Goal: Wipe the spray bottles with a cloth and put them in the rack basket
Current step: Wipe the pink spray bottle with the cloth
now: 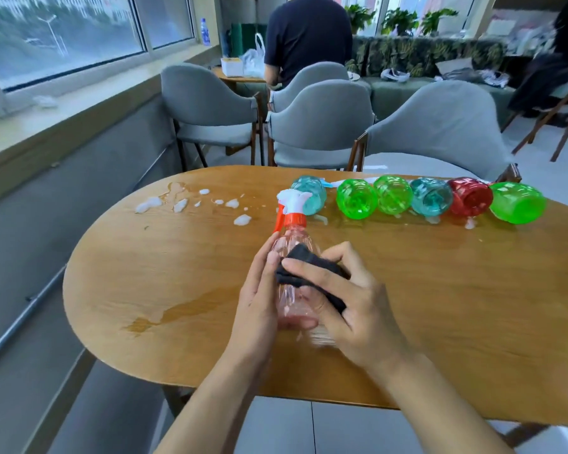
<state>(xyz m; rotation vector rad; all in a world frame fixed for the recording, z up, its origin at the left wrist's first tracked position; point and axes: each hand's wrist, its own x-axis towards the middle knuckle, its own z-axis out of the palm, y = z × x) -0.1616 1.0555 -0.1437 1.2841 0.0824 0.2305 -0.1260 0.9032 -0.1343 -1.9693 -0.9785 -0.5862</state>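
- Right, left hand [258, 299] is up over the wooden table [177, 290], fingers curled round the left side of the clear pink spray bottle [294, 253], nozzle pointing away.
- Right hand [351, 303] pinches a dark cloth [304, 268] against the bottle's body, thumb on top, fingers bent.
- Farther right, I see six bottles [430, 196] lying in a row near the far edge.

Café-like lounge, oval wooden table [177, 290], grey upholstered chairs [318, 126], leaf-patterned bench sofa [423, 54], big windows [63, 34]
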